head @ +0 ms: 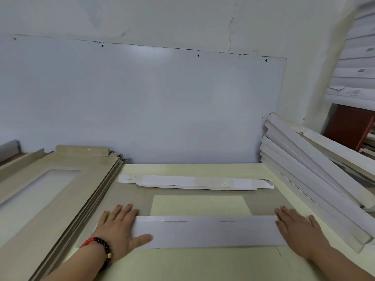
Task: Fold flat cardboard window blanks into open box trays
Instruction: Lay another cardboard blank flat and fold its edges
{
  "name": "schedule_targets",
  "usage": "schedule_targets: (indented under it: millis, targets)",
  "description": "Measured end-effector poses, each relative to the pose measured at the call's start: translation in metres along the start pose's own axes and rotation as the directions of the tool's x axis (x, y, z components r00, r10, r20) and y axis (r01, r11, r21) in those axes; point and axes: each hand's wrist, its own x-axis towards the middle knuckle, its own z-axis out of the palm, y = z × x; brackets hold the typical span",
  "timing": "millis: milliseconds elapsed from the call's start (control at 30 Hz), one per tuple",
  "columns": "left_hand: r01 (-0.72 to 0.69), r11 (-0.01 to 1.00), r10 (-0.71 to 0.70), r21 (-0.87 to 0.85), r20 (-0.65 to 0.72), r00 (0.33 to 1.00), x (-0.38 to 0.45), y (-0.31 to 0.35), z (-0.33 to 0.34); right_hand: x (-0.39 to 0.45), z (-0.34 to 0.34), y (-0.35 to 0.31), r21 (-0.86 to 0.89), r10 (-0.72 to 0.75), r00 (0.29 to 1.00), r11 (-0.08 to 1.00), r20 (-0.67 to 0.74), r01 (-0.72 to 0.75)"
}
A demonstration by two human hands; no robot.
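A flat cardboard window blank lies on the table before me, its rectangular window showing the pale table through it. The blank's near flap is folded over, white side up, and its far flap is folded too. My left hand presses flat on the near flap's left end, fingers spread. My right hand lies flat on its right end. Neither hand grips anything.
A stack of flat window blanks lies at the left. Finished white trays lean in a pile at the right. A white board stands against the wall behind the table. Shelves with white boxes are at far right.
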Motion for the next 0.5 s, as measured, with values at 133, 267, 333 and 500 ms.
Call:
schedule_targets:
  millis: [133,267,333,500]
  targets:
    - [-0.111,0.984,0.116,0.141,-0.023,0.993,0.002,0.008,-0.016,-0.003,-0.010,-0.014,-0.218,-0.049,0.996,0.975,-0.077,0.031]
    - [-0.111,0.979,0.114,0.173,-0.006,0.993,0.010,0.036,-0.022,-0.003,-0.019,-0.048,-0.191,-0.141,0.986,0.974,-0.084,0.123]
    - [-0.082,0.985,0.087,0.153,-0.024,0.996,0.014,0.053,-0.025,-0.002,-0.023,-0.071,-0.116,-0.184,0.980,0.978,-0.077,0.174]
    - [-0.129,0.984,0.137,0.125,-0.060,0.989,0.016,0.082,-0.039,0.001,-0.041,-0.111,-0.040,-0.323,0.945,0.946,-0.041,0.322]
